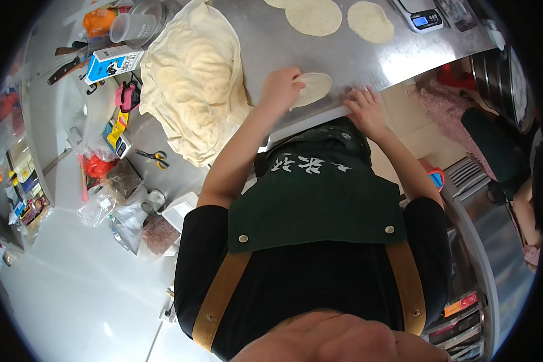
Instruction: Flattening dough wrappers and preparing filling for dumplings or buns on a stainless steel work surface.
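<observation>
My left hand (283,90) has its fingers curled over the left side of a small, flat oval of rolled dough (316,88). That dough lies on the steel worktop near its front edge. My right hand (366,111) is at the worktop's front edge (312,122), to the right of the dough, with fingers apart and nothing seen in them. Beyond my hands lie larger flat dough rounds, one round (314,18) overlapping another and a separate round (371,22). Beside my left forearm, a big pale dough mass (199,86) rests on a spread sheet.
Left of the dough are a milk carton (113,63), a knife (65,70), a plastic measuring jug (133,28), scissors (156,158) and bagged ingredients (160,235). A digital kitchen scale (421,18) stands at the far right. Another person's arm (527,212) shows at the right rim.
</observation>
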`<state>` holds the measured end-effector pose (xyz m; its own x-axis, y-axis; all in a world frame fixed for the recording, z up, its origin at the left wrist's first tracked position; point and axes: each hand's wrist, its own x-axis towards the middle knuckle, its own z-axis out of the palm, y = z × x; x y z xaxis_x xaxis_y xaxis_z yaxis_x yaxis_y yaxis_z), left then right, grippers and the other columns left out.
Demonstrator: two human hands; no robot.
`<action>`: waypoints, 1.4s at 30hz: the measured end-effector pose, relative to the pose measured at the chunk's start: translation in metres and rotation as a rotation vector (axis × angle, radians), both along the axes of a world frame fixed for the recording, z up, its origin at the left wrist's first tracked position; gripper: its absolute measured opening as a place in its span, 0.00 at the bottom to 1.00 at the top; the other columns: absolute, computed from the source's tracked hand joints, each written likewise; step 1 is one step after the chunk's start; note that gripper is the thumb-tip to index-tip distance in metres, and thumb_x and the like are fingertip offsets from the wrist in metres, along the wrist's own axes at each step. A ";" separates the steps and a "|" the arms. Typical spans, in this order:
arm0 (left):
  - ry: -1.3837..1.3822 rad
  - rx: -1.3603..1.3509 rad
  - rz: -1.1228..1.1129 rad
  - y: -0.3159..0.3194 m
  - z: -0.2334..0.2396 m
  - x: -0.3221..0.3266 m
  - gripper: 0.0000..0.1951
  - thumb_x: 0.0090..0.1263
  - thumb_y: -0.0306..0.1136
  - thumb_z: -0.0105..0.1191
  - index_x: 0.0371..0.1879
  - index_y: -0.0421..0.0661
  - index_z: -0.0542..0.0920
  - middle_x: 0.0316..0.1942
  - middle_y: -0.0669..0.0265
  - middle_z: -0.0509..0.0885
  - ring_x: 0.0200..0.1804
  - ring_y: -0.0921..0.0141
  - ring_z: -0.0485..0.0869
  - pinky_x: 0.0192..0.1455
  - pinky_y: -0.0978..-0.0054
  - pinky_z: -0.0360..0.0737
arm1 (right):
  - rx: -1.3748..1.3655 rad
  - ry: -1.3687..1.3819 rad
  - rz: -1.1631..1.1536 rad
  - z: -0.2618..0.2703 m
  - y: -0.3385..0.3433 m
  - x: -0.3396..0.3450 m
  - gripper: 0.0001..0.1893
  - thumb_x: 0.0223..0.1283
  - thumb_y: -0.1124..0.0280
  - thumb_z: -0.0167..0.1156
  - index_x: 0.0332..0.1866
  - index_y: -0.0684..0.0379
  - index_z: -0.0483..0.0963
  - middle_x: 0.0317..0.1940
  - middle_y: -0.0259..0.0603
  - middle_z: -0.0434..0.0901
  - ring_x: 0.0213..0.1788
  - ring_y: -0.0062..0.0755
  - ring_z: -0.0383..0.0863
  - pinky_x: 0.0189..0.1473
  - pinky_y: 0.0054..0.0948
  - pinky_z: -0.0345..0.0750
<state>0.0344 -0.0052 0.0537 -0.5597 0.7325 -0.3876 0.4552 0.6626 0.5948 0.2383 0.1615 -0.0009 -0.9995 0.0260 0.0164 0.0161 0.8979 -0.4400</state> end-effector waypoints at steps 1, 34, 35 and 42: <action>-0.063 0.110 0.144 -0.005 -0.002 -0.003 0.12 0.54 0.33 0.56 0.37 0.42 0.79 0.37 0.55 0.81 0.41 0.54 0.78 0.42 0.62 0.74 | -0.011 -0.001 -0.009 0.002 0.002 0.000 0.19 0.37 0.71 0.65 0.40 0.52 0.72 0.45 0.36 0.70 0.55 0.36 0.68 0.66 0.44 0.58; -0.408 -0.042 0.181 0.009 -0.081 -0.049 0.18 0.47 0.38 0.65 0.34 0.39 0.82 0.30 0.59 0.83 0.34 0.67 0.81 0.38 0.71 0.75 | 0.178 0.087 -0.272 -0.024 -0.029 -0.095 0.29 0.55 0.62 0.51 0.61 0.64 0.60 0.63 0.51 0.61 0.66 0.46 0.58 0.65 0.49 0.55; -0.409 -0.041 0.182 0.010 -0.083 -0.051 0.18 0.47 0.38 0.65 0.34 0.39 0.82 0.30 0.59 0.83 0.34 0.67 0.81 0.38 0.71 0.75 | 0.178 0.086 -0.271 -0.025 -0.028 -0.107 0.29 0.55 0.62 0.51 0.61 0.64 0.60 0.63 0.51 0.61 0.66 0.46 0.58 0.65 0.49 0.55; -0.032 -0.335 -0.149 0.029 -0.056 -0.035 0.14 0.52 0.37 0.60 0.35 0.45 0.81 0.37 0.57 0.82 0.42 0.59 0.81 0.43 0.65 0.77 | 0.157 0.171 -0.215 -0.027 -0.019 -0.088 0.30 0.56 0.59 0.52 0.62 0.64 0.58 0.64 0.50 0.59 0.67 0.45 0.57 0.67 0.46 0.51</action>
<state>-0.0008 0.0238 -0.0021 -0.4404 0.6346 -0.6351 0.5461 0.7508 0.3716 0.1508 0.1426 -0.0283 -0.9539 0.2201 0.2041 0.1504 0.9390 -0.3094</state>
